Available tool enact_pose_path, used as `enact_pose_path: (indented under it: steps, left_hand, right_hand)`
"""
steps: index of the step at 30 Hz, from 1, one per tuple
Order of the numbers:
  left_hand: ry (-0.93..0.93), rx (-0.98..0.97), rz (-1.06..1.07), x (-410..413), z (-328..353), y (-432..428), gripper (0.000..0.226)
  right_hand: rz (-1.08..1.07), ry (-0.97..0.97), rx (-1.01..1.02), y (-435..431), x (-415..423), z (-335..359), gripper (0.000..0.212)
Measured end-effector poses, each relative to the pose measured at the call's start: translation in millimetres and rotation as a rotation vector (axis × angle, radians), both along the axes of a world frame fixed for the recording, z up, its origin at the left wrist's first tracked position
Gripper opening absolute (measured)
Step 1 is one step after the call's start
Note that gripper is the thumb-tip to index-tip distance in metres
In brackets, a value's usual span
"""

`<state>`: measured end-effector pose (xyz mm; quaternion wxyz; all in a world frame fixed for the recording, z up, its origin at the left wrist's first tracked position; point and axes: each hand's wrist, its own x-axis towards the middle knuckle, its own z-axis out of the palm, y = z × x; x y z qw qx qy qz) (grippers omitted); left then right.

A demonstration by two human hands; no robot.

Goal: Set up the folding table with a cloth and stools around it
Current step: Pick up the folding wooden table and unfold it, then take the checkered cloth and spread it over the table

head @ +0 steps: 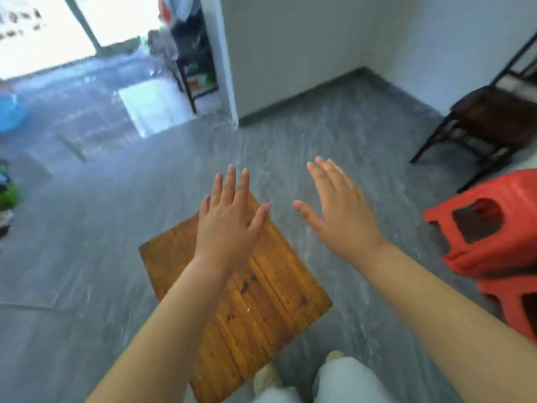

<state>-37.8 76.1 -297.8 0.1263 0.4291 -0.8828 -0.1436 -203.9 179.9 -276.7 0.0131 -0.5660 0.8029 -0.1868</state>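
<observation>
A small square wooden table top [261,303] of orange-brown planks stands on the grey floor right in front of my feet. My left hand [229,219] hovers above its far corner, flat, fingers spread, holding nothing. My right hand [340,213] is held out over the bare floor just right of the table, also flat and open. Red plastic stools [494,231] sit stacked at the right edge of the view. I see no cloth.
A dark wooden chair [491,123] stands at the far right by the white wall [290,53]. A doorway at the upper left leads to a bright area with a dark shelf rack [194,53] and a blue basin [8,112]. Grey floor [101,257] surrounds the table.
</observation>
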Motion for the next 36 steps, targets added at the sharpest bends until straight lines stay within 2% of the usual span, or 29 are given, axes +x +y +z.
enact_pose_path:
  steps: [7, 13, 26, 30, 36]
  left_hand:
    - [0.116, -0.241, -0.309, -102.3, 154.2, 84.9, 0.073]
    - [0.143, -0.264, -0.580, -186.0, 207.5, 212.6, 0.077]
    - [0.064, -0.152, -1.020, -332.0, 165.1, 554.9, 0.083]
    - [0.017, -0.142, -1.104, -366.5, 148.0, 615.7, 0.083]
    - [-0.064, -0.095, -1.202, -422.6, 112.9, 673.9, 0.086]
  right_hand:
    - [-0.283, 0.066, -0.213, 123.9, -60.0, 131.0, 0.074]
    - [-0.552, 0.120, -0.267, 277.0, -118.0, 174.9, 0.073]
    - [-1.024, 0.084, -0.075, 670.5, -180.5, 148.7, 0.066]
    - [-1.148, 0.032, -0.061, 740.4, -190.0, 134.1, 0.067]
    - [-1.251, -0.053, -0.010, 796.1, -220.4, 101.2, 0.067]
